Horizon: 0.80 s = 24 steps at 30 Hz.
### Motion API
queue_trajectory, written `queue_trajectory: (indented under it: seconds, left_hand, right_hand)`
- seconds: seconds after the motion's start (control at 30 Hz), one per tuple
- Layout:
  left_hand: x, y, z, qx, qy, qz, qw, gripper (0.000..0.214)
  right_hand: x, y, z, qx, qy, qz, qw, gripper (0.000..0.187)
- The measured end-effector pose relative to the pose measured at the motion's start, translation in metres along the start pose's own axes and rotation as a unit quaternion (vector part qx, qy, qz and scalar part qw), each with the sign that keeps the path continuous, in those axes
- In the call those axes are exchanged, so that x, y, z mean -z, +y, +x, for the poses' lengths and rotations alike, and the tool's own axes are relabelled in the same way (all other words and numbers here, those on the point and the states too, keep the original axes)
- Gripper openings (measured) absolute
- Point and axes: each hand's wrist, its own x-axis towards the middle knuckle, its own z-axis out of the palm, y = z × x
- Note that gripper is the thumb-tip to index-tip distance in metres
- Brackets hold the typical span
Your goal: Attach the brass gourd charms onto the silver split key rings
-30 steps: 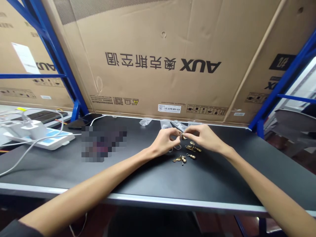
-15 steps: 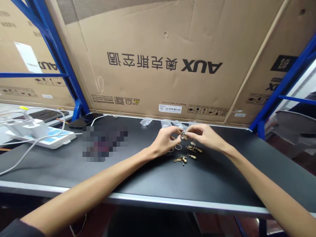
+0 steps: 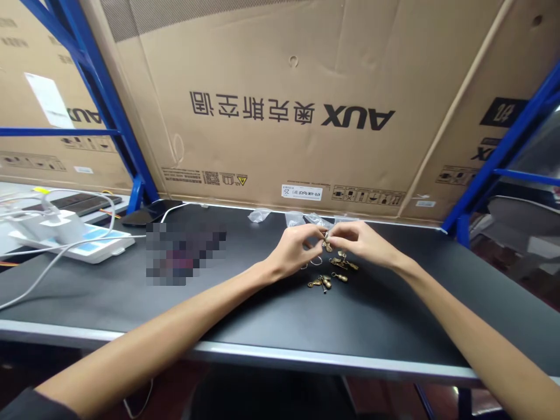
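Over the far middle of a black table (image 3: 271, 315), my left hand (image 3: 294, 251) and my right hand (image 3: 363, 242) meet fingertip to fingertip. Both pinch one small brass charm on a metal ring (image 3: 326, 241), held just above the tabletop. Right below the hands lie several more small brass charms (image 3: 324, 282), with others (image 3: 343, 263) under my right hand. A loose metal ring (image 3: 315, 261) rests beside my left hand's fingers.
Small clear plastic bags (image 3: 259, 215) lie along the table's back edge. A huge cardboard box (image 3: 280, 105) stands upright behind the table between blue rack posts (image 3: 100, 99). At the left are a white device with cables (image 3: 65, 233) and a dark phone (image 3: 149, 213).
The two hands have drawn slightly closer together around the charm and ring. The loose pieces on the table have not moved.
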Motion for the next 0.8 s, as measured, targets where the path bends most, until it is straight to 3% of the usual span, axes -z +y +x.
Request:
queue_trajectory:
  seconds: [0.33,0.47,0.57,0.67,0.73,0.8]
  left_hand:
    - [0.004,-0.002,-0.002,-0.148,-0.008,0.095,0.984,0.010]
    - [0.004,-0.001,-0.003,-0.139,-0.015,0.097,0.985,0.010]
    - [0.002,-0.004,-0.002,-0.091,0.003,0.082,0.993,0.009]
    - [0.002,-0.009,0.000,-0.047,0.028,0.088,0.995,0.009]
    - [0.004,-0.011,0.001,-0.022,0.036,0.087,0.995,0.009]
    - [0.007,-0.014,0.001,0.006,0.031,0.075,0.997,0.008]
  right_hand:
    - [0.002,0.007,-0.001,-0.056,-0.093,0.159,0.981,0.032]
    - [0.000,0.006,-0.001,-0.067,-0.103,0.176,0.977,0.030]
    - [0.003,0.003,-0.001,-0.069,-0.094,0.113,0.987,0.034]
    - [0.012,0.004,-0.002,-0.084,-0.036,-0.052,0.994,0.037]
    - [0.020,0.009,-0.004,-0.087,0.015,-0.186,0.979,0.034]
    - [0.027,0.016,-0.005,-0.088,0.004,-0.261,0.961,0.029]
